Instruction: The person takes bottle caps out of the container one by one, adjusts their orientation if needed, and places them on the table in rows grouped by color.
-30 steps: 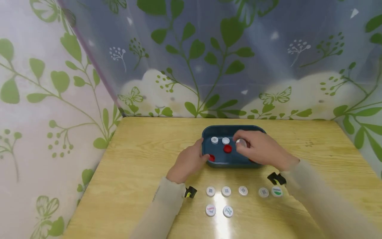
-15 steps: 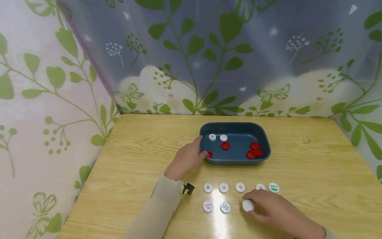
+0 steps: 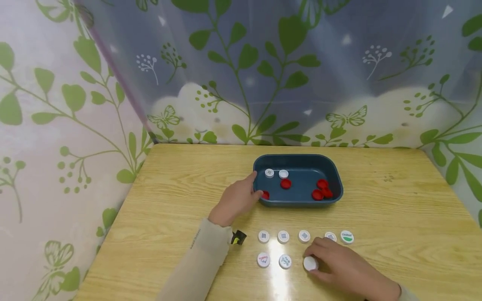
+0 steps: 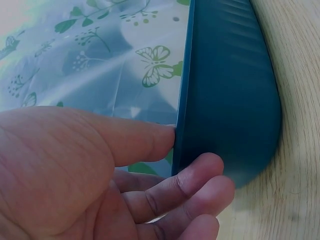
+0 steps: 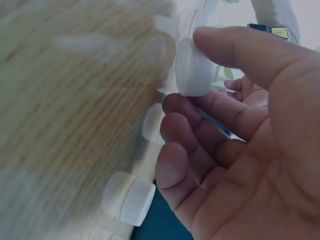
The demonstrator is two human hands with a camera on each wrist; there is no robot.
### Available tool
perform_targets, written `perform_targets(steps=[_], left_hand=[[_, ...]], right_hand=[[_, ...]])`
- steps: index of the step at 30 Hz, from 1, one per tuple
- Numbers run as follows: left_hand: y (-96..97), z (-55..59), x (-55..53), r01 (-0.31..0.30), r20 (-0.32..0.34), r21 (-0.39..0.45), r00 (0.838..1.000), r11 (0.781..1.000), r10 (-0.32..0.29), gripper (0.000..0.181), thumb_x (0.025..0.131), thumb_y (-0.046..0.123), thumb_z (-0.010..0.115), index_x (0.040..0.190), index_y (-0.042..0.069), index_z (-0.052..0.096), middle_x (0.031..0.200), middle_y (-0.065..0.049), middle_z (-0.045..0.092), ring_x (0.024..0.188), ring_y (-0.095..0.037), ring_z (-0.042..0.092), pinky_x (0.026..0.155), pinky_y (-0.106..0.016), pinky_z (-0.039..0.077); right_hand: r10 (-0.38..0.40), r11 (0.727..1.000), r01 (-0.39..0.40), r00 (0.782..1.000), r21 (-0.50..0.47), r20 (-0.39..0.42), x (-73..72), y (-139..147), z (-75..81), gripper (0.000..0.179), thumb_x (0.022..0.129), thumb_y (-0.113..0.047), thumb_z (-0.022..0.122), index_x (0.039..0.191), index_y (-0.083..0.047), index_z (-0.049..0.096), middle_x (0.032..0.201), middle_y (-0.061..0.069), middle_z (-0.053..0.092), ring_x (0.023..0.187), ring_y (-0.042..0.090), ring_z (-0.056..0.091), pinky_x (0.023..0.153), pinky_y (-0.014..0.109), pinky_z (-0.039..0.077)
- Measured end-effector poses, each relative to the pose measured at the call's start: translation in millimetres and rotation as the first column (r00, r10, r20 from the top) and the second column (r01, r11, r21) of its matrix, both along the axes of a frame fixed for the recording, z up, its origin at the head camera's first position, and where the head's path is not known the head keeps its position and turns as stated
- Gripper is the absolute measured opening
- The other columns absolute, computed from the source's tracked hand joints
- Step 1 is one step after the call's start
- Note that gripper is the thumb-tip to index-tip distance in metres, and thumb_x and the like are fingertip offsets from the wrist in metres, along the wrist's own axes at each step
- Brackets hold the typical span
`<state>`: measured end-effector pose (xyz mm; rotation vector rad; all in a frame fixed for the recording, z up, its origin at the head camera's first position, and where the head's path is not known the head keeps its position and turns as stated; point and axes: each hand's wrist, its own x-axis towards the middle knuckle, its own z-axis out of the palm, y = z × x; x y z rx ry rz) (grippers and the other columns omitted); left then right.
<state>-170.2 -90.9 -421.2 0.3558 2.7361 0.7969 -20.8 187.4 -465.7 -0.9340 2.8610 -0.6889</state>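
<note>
The right hand [image 3: 337, 263] pinched a white cap [image 3: 310, 263] between thumb and forefinger, at the right end of the nearer of two rows on the wooden table [image 3: 180, 188]; the cap's visible face was plain white. Whether it touched the wood could not be told. The left hand [image 3: 235, 200] gripped the left rim of a blue tray [image 3: 297, 204], its thumb over the edge and its fingers against the outer wall.

In the nearer row, the left cap [image 3: 263, 259] bore red lettering above a dark zigzag mark, and the middle cap [image 3: 285, 261] bore teal marks; neither could be read surely. In the farther row, the rightmost cap [image 3: 347, 237] carried green lettering, seemingly beginning with "O", over a green shape. Left of it, four caps with grey marks [image 3: 283, 237] lay face up, one partly behind the right hand.

Inside the tray lay two loose white caps [image 3: 283, 174] and five red caps [image 3: 285, 184], three of them clustered at the right.

Small dark print [image 3: 195, 238] ran along the pale left sleeve [image 3: 203, 259], too fine to read. The right wrist view showed a yellow label [image 5: 279, 32] on a dark wrist device, its characters also too small to read.
</note>
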Motion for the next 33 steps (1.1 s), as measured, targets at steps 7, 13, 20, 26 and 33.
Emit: perform_targets(steps=[7,13,20,26,33], left_hand=[[0.1,-0.6,-0.4,0.006,-0.012,0.003,1.000,1.000,-0.006,0.068,0.104,0.034,0.063,0.162,0.011,0.036,0.070,0.000,0.056,0.058,-0.016,0.053,0.054,-0.029,0.038],[-0.5,0.0,-0.6,-0.002,-0.007,0.001,1.000,1.000,0.002,0.068,0.104,0.034,0.063,0.162,0.011,0.036,0.072,0.000,0.057,0.059,-0.016,0.053,0.056,-0.029,0.039],[-1.2,-0.1,0.2,0.003,-0.005,-0.004,1.000,1.000,-0.003,0.068,0.104,0.035,0.063,0.162,0.011,0.036,0.072,0.000,0.057,0.060,-0.015,0.054,0.056,-0.029,0.038],[-2.0,-1.6,0.0,0.007,-0.017,0.000,1.000,1.000,-0.007,0.068,0.103,0.035,0.064,0.161,0.010,0.037,0.071,0.000,0.056,0.058,-0.015,0.053,0.055,-0.029,0.038],[-1.9,-2.0,-0.3,0.019,-0.025,-0.003,1.000,1.000,-0.019,0.069,0.104,0.035,0.063,0.162,0.009,0.036,0.070,0.000,0.056,0.057,-0.015,0.052,0.054,-0.029,0.038]], right_hand=[[0.005,0.999,-0.005,1.000,0.050,0.005,-3.9,-2,-0.3,0.021,0.085,-0.029,0.085,0.095,-0.031,0.067,0.096,-0.021,0.051,0.085,-0.002,0.045,0.071,0.024,0.048],[0.015,0.985,-0.010,1.000,0.172,-0.028,-11.5,-13,3.7,0.028,0.079,-0.033,0.088,0.085,-0.026,0.061,0.088,-0.016,0.050,0.076,0.004,0.044,0.063,0.026,0.042],[0.000,0.970,0.011,0.999,0.244,-0.047,-12.1,-21,6.1,0.030,0.076,-0.034,0.089,0.083,-0.022,0.062,0.087,-0.012,0.056,0.073,0.008,0.046,0.059,0.027,0.041],[-0.029,0.976,0.027,1.000,0.214,0.006,-10.5,-22,6.7,0.031,0.076,-0.035,0.090,0.084,-0.023,0.062,0.087,-0.014,0.052,0.074,0.006,0.043,0.059,0.026,0.040],[-0.054,0.989,0.023,0.975,0.147,0.214,-20.4,-13,24.0,0.040,0.080,-0.050,0.086,0.095,-0.022,0.062,0.083,-0.014,0.049,0.072,0.003,0.042,0.063,0.026,0.040]])
